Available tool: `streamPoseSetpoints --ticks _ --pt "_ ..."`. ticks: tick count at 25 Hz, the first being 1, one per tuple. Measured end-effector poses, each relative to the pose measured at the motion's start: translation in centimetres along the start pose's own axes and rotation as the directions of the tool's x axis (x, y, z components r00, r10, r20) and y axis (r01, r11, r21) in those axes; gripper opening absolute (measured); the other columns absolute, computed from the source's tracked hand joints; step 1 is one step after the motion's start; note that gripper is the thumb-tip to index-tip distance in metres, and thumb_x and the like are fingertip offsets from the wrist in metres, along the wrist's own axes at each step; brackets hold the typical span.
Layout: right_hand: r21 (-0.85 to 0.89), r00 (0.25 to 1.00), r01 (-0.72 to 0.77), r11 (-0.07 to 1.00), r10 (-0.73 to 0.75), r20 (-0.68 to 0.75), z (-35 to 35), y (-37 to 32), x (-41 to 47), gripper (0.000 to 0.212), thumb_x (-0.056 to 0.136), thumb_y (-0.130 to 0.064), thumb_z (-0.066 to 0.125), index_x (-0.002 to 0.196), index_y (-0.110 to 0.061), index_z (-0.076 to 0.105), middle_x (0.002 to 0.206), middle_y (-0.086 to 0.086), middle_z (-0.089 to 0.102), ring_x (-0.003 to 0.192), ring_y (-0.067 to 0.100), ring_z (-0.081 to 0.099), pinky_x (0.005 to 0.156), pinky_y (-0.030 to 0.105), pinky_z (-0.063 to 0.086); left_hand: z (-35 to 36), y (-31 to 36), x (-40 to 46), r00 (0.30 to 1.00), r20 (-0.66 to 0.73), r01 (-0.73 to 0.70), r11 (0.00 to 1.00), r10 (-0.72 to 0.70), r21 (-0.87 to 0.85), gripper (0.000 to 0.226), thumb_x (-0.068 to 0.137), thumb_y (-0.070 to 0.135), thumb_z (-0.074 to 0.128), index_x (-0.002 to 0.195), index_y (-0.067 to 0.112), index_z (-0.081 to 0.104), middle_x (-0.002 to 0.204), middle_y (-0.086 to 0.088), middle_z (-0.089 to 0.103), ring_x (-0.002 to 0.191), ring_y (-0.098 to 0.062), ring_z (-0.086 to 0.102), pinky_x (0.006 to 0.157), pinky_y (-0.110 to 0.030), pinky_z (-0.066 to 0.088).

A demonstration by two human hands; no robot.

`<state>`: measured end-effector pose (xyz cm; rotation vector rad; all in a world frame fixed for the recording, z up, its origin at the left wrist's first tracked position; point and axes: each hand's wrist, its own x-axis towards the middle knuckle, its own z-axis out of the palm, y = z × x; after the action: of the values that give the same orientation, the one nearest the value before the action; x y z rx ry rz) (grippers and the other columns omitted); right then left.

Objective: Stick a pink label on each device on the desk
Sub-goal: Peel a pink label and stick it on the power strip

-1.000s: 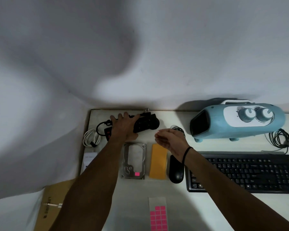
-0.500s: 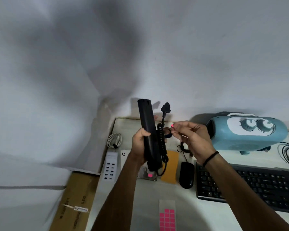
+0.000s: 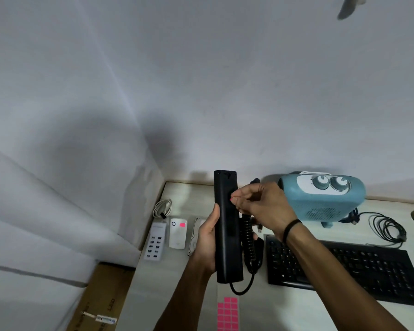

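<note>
My left hand [image 3: 207,244] grips a long black power strip [image 3: 227,225] upright above the desk, its coiled black cord [image 3: 249,244] hanging beside it. My right hand [image 3: 261,206] pinches a small pink label [image 3: 231,199] and holds it against the strip's upper right edge. A sheet of pink labels [image 3: 227,314] lies at the desk's front edge. A white device [image 3: 177,232] carries a pink label. A white multi-port charger [image 3: 155,242] lies left of it.
A blue heater [image 3: 320,199] with two knobs stands at the back right. A black keyboard [image 3: 344,268] lies to the right, with coiled black cable [image 3: 387,228] behind it. A white cable [image 3: 162,207] sits at back left. A cardboard box [image 3: 98,297] is below the desk's left edge.
My left hand picked the power strip up off the desk and stood it upright. My right hand brought the pink label against its upper edge. The camera view shifted left.
</note>
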<state>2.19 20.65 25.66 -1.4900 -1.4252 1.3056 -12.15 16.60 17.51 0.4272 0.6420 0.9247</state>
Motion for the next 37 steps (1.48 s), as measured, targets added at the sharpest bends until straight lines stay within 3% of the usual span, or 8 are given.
streamPoseSetpoints --ticks 10,16,19,24,26,29,32,37 --pt "-0.201 0.988 0.135 0.97 -0.147 -0.047 0.1 -1.3 -1.1 0.009 0.077 -0.02 0.083 0.08 -0.026 0.077 0.069 -0.007 0.07 0.056 -0.005 0.059 0.048 0.006 0.042 1.3 -0.3 -1.7 0.998 -0.055 -0.003 1.0 0.004 0.029 0.064 0.098 0.06 0.044 0.121 0.007 0.071 0.108 -0.023 0.071 0.09 -0.038 0.069 0.095 -0.049 0.046" --pt "-0.331 0.993 0.055 0.942 -0.085 -0.078 -0.3 -1.9 -0.5 0.049 0.062 -0.052 0.086 0.101 -0.031 0.065 0.073 -0.011 0.063 0.055 0.002 0.06 0.051 0.025 0.051 0.9 0.8 -2.0 1.0 -0.006 0.027 0.996 -0.026 0.089 0.076 0.099 0.064 0.041 0.146 0.004 0.049 0.129 -0.03 0.057 0.102 -0.041 0.064 0.097 -0.05 0.047" --pt "-0.19 0.997 -0.006 0.982 0.019 0.069 -0.3 -1.6 -0.7 0.031 0.074 -0.055 0.077 0.085 -0.026 0.074 0.057 -0.013 0.057 0.044 0.008 0.054 0.046 0.028 0.051 0.8 1.5 -2.2 0.998 -0.048 0.04 0.992 -0.034 0.123 0.066 0.101 0.058 0.04 0.135 0.006 0.062 0.123 -0.026 0.064 0.108 -0.042 0.064 0.102 -0.051 0.047" --pt "-0.101 0.999 0.036 0.994 -0.033 0.031 -0.1 -1.0 -1.0 0.006 0.09 -0.034 0.068 0.089 -0.03 0.071 0.089 -0.017 0.066 0.079 -0.003 0.063 0.067 0.014 0.047 2.0 1.5 -2.1 0.989 -0.138 0.066 0.989 -0.047 0.135 0.058 0.102 0.054 0.041 0.127 0.009 0.069 0.111 -0.019 0.072 0.108 -0.041 0.066 0.09 -0.046 0.057" --pt "0.06 0.995 -0.031 0.998 0.025 0.093 -0.2 -0.3 -1.0 0.013 0.094 -0.025 0.062 0.1 -0.028 0.073 0.093 -0.006 0.071 0.072 0.0 0.067 0.059 0.014 0.049 1.9 1.3 -1.8 0.986 -0.161 0.057 0.991 -0.036 0.125 0.057 0.102 0.053 0.041 0.129 0.01 0.065 0.103 -0.015 0.074 0.095 -0.031 0.073 0.078 -0.04 0.059" --pt "0.219 0.973 -0.152 0.964 0.107 0.203 0.1 1.3 -1.3 0.022 0.1 -0.032 0.051 0.115 -0.036 0.067 0.106 0.001 0.075 0.088 0.013 0.073 0.065 0.025 0.055 1.5 1.4 -1.1 0.979 -0.201 0.022 0.978 0.021 0.209 0.057 0.099 0.057 0.045 0.14 0.019 0.058 0.114 -0.012 0.073 0.103 -0.028 0.071 0.084 -0.044 0.057" --pt "0.277 0.99 -0.079 0.958 0.042 0.134 1.0 3.1 -1.2 0.024 0.101 -0.038 0.048 0.117 -0.035 0.065 0.113 -0.001 0.073 0.105 0.016 0.07 0.094 0.039 0.054 2.3 1.4 -0.6 0.962 -0.266 0.018 0.961 0.058 0.277 0.054 0.099 0.055 0.046 0.136 0.019 0.062 0.117 -0.014 0.073 0.1 -0.025 0.073 0.077 -0.037 0.059" --pt "0.164 0.995 0.065 0.984 -0.076 0.062 2.2 3.4 -1.5 0.023 0.101 -0.036 0.046 0.116 -0.04 0.063 0.11 -0.008 0.072 0.104 0.009 0.068 0.1 0.042 0.051 3.6 0.9 -0.1 0.929 -0.336 -0.021 0.927 0.157 0.374 0.052 0.09 0.065 0.059 0.123 0.027 0.072 0.118 -0.01 0.075 0.109 -0.026 0.073 0.1 -0.048 0.055"
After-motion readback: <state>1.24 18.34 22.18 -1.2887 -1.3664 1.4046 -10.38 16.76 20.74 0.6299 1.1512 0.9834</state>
